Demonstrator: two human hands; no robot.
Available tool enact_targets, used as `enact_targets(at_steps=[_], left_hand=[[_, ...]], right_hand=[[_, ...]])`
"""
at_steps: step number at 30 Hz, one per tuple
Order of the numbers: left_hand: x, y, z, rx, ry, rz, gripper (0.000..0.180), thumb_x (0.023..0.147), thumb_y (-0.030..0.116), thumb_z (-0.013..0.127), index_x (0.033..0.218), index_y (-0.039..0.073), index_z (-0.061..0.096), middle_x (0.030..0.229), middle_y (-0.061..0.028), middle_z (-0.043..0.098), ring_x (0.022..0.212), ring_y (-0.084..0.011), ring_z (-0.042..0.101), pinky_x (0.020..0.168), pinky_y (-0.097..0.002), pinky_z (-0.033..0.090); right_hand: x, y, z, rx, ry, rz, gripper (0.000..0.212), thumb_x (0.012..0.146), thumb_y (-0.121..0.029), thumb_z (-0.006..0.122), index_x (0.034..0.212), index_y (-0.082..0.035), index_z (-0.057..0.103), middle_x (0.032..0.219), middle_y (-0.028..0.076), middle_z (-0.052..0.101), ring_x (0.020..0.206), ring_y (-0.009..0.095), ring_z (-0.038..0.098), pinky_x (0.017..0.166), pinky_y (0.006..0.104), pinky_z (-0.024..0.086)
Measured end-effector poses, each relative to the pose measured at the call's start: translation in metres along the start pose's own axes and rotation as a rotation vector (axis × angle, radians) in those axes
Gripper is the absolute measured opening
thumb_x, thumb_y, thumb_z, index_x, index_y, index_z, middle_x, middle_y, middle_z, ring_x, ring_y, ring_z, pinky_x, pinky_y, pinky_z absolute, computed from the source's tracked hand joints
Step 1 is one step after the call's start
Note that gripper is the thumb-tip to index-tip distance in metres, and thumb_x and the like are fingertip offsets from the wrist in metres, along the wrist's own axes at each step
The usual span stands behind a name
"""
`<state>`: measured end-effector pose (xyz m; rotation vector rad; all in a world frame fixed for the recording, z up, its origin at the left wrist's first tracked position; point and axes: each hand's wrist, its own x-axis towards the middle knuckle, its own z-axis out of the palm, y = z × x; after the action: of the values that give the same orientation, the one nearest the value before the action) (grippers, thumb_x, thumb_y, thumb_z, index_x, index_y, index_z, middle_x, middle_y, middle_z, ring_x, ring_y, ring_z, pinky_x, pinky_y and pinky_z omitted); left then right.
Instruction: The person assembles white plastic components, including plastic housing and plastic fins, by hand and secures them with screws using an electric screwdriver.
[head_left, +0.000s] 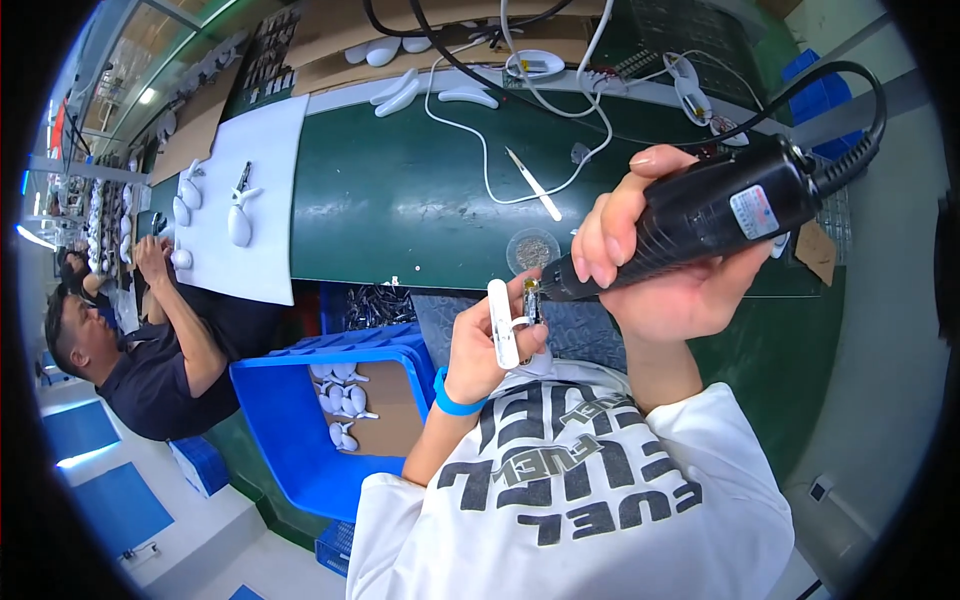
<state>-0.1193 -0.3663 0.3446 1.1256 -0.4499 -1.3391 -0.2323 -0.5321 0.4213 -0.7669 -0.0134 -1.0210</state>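
My right hand (690, 305) is wrapped round a black electric screwdriver (700, 215), whose cord runs off its back end at the upper right. The driver's tip points left and meets a small exposed circuit assembly (531, 298). That assembly belongs to a white plastic housing (503, 325), pinched in the fingers of my left hand (473, 350), just in front of my chest. Whether the bit sits on a screw is too small to tell. Just beyond the tip, a round clear dish (532, 246) holds small metal screws. Farther off lies a slim white pointed tool (535, 185).
Across the green bench (390, 220) loops a white cable (487, 165). White curved shells (398, 92) lie along the back. At left are a white mat (265, 190) with white parts, a seated co-worker (150, 350), and a blue bin (290, 430) holding several white units (345, 400).
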Motion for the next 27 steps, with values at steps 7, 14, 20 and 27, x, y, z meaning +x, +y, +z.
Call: enact_targets(at_steps=[7, 14, 20, 27], left_hand=[[0.002, 0.005, -0.001, 0.043, -0.015, 0.027, 0.069, 0.087, -0.007, 0.077, 0.152, -0.002, 0.051, 0.109, -0.0024, 0.070, 0.085, -0.0042, 0.060, 0.075, -0.0206, 0.050], [0.002, 0.005, 0.002, 0.095, 0.024, 0.034, 0.069, 0.087, -0.006, 0.077, 0.151, -0.002, 0.052, 0.098, 0.0020, 0.065, 0.082, -0.0034, 0.058, 0.073, -0.0198, 0.048], [0.006, 0.004, -0.001, 0.110, 0.053, 0.028, 0.068, 0.087, -0.004, 0.078, 0.150, -0.002, 0.053, 0.092, 0.0048, 0.061, 0.078, -0.0026, 0.056, 0.069, -0.0194, 0.045], [0.010, 0.010, -0.001, 0.071, 0.065, -0.038, 0.069, 0.085, -0.002, 0.080, 0.149, -0.003, 0.054, 0.093, 0.0033, 0.063, 0.077, -0.0041, 0.058, 0.069, -0.0201, 0.046]], right_hand=[[0.001, 0.001, 0.004, 0.002, 0.002, -0.004, 0.107, 0.091, -0.088, 0.041, 0.136, 0.008, 0.045, 0.083, 0.014, 0.061, 0.069, 0.022, 0.059, 0.067, 0.0365, 0.049], [0.002, 0.002, 0.002, 0.004, -0.034, 0.022, 0.101, 0.091, -0.087, 0.045, 0.130, 0.006, 0.048, 0.084, 0.014, 0.061, 0.070, 0.022, 0.060, 0.068, 0.0365, 0.049], [0.002, 0.007, -0.003, 0.052, -0.029, 0.012, 0.097, 0.090, -0.087, 0.046, 0.125, 0.004, 0.049, 0.086, 0.014, 0.061, 0.071, 0.022, 0.059, 0.069, 0.0368, 0.049], [0.004, 0.003, -0.009, 0.070, 0.003, -0.050, 0.102, 0.090, -0.087, 0.045, 0.134, 0.005, 0.046, 0.087, 0.015, 0.062, 0.072, 0.022, 0.058, 0.069, 0.0369, 0.048]])
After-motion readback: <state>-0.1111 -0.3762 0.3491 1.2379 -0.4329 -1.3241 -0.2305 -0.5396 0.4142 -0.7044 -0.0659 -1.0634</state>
